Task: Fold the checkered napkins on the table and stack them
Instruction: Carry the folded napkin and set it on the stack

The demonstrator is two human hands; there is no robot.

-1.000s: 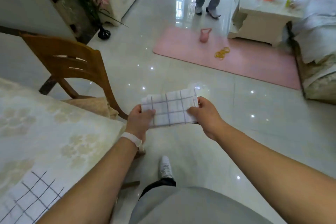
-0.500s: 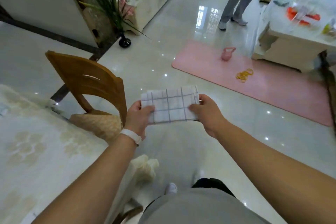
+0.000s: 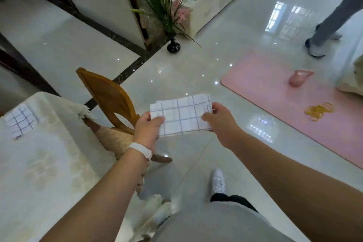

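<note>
A folded white napkin with thin dark checks (image 3: 181,115) is held in the air over the floor, to the right of the table. My left hand (image 3: 148,130) pinches its left end and my right hand (image 3: 220,122) pinches its right end. A second folded checkered napkin (image 3: 20,121) lies on the table (image 3: 45,163) near its far left part. The table wears a pale patterned cloth.
A wooden chair (image 3: 110,102) stands at the table's far right corner. On the shiny tiled floor lie a pink mat (image 3: 279,94) with a pink kettlebell (image 3: 298,78) and yellow bands (image 3: 319,111). A black vase with a plant (image 3: 173,46) and another person's legs (image 3: 330,27) are further off.
The view has swung left and down, so the table and the napkin on it come into sight. Both hands keep holding the folded napkin by its ends.
</note>
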